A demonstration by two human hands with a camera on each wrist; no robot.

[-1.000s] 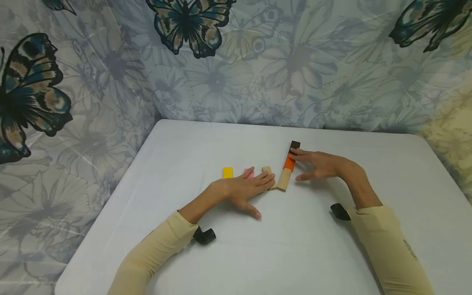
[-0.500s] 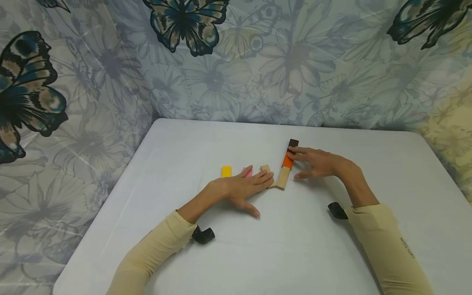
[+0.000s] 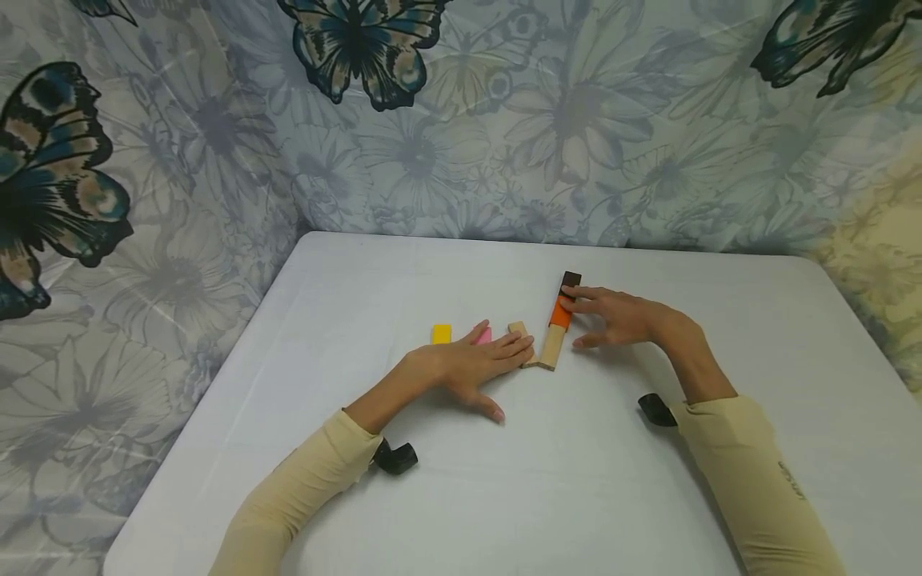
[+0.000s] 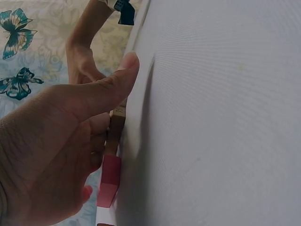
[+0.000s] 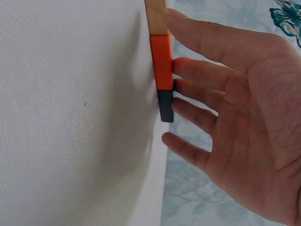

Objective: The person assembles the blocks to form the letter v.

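My left hand [image 3: 477, 370] lies spread in the head view, its fingertips resting on a plain wooden block [image 3: 516, 328] set at a slant. Partly under that hand is a pink block [image 4: 109, 181], also visible beyond the palm in the left wrist view. To the right, a plain wooden block [image 3: 552, 346], an orange block [image 3: 560, 313] and a black block [image 3: 571, 279] form one straight line, end to end. My right hand [image 3: 618, 314] touches the orange and black blocks with extended fingers [image 5: 197, 73]. Its thumb is held apart, beside the wooden block.
A yellow block [image 3: 442, 334] lies left of the pink one, partly behind the left wrist. White cloth covers the table [image 3: 461, 512]. Black wrist devices show under the left sleeve [image 3: 306, 484] and right sleeve [image 3: 749, 472]. Butterfly-patterned fabric [image 3: 461, 144] hangs behind the table.
Both hands keep nearly the same pose on the blocks. The whole head view shifts slightly, with blocks and hands appearing a little further left and up.
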